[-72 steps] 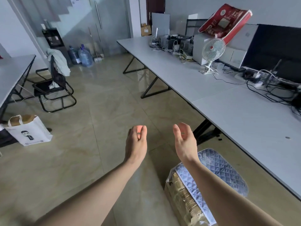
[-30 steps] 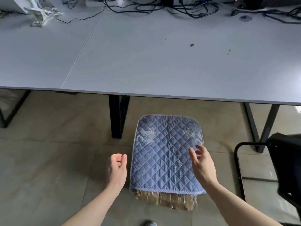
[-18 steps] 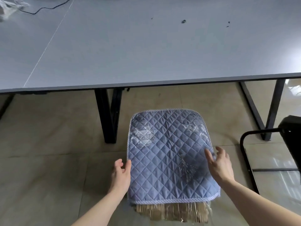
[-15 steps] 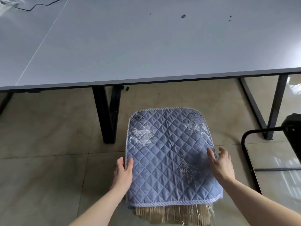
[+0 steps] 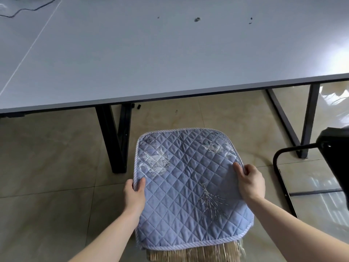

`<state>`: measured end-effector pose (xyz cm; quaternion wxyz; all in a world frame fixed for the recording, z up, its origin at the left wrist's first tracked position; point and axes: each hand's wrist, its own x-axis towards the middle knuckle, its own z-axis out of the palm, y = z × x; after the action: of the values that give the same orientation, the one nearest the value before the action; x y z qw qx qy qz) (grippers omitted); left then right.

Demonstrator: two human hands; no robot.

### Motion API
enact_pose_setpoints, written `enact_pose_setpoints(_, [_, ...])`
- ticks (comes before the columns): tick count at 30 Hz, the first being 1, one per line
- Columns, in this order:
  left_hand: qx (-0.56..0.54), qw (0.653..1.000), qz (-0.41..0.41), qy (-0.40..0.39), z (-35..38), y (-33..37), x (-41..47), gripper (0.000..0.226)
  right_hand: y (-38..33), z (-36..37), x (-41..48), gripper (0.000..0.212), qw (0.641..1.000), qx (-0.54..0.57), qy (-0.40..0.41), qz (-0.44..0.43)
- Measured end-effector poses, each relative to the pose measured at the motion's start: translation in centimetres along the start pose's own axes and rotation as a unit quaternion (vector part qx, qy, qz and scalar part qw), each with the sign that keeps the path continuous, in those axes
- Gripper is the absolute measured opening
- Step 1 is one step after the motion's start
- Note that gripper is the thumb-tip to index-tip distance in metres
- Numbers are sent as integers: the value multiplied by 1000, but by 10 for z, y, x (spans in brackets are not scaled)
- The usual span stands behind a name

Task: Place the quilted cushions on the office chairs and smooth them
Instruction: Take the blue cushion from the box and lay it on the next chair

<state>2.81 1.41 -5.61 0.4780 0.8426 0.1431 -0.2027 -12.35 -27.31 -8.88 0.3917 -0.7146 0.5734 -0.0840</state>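
A blue quilted cushion (image 5: pixel 188 188) with pale printed motifs and striped piping lies flat on top of a straw-coloured stack (image 5: pixel 194 254) on the floor. My left hand (image 5: pixel 134 193) grips its left edge, thumb on top and fingers under. My right hand (image 5: pixel 250 181) grips the right edge the same way. A black office chair (image 5: pixel 332 157) shows only in part at the right border, its curved metal frame close to the cushion.
A long grey table (image 5: pixel 170 53) spans the upper half, its edge just beyond the cushion. Black table legs (image 5: pixel 115 138) stand left of the cushion and more at the right. Tiled floor (image 5: pixel 47 176) surrounds the stack.
I turned from the room toward the stack by the table. Both hands dropped onto the cushion's side edges and closed on them.
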Motion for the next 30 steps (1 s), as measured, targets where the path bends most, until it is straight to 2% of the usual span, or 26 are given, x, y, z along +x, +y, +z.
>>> enact_pose_setpoints(4, [9,999,49,4,-10,15,-9,24,-12,-16,-11,43,1000,2,5,-10])
enact_pose_setpoints(11, [55,991,120,-6,-28,62,-45,30,-43,-69,-36,39,999,21,22,-30])
enact_pose_setpoints(19, [67,983,166,-25,-40,117,-97,31,-73,-150,-67,38,995,34,80,-43])
enact_pose_setpoints(30, [10,971,230,-66,-25,184,-161,30,-97,-263,-94,35,986,48,146,-62])
